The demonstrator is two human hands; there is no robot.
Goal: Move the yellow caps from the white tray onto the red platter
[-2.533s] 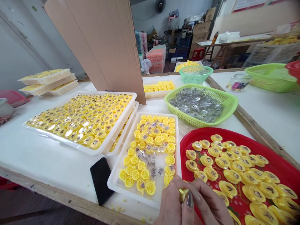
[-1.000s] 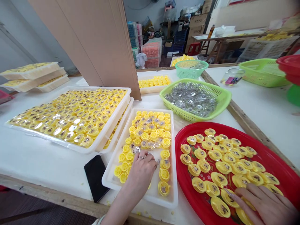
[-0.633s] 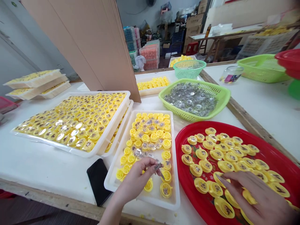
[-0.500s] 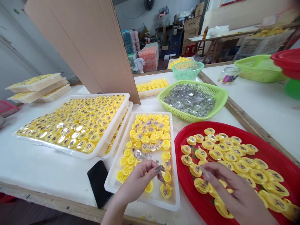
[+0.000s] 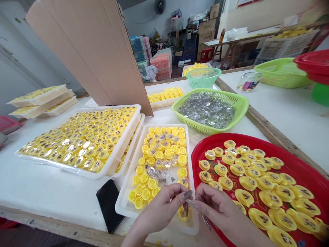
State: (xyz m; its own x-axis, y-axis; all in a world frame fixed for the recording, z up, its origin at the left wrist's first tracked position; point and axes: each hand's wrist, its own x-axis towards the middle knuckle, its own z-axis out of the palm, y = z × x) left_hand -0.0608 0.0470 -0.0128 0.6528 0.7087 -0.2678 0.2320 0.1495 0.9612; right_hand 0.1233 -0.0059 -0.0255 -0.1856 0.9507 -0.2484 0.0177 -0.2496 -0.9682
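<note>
My left hand (image 5: 164,207) and my right hand (image 5: 218,209) meet over the near right corner of a small white tray (image 5: 118,202). Both are closed in a pinch, fingertips nearly touching; whatever lies between them is too small and covered to make out. Small round yellow plastic pieces (image 5: 146,193) and clear discs with dark prints (image 5: 156,174) lie in that tray. One yellow piece (image 5: 183,214) sits just under my left fingertips. Beside my right hand, a red oval tray (image 5: 232,137) holds many yellow pieces with printed clear tops (image 5: 244,197).
A green basket (image 5: 243,106) of clear discs stands behind the trays. Left are a large stacked white tray (image 5: 102,171) of finished-looking yellow pieces and a black phone (image 5: 109,206). A cardboard sheet (image 5: 92,51) stands upright behind. A wooden strip (image 5: 272,133) crosses the table at right.
My right hand has moved left from over the red tray to my left hand. My left hand has shifted slightly right and down. Their fingertips are now together.
</note>
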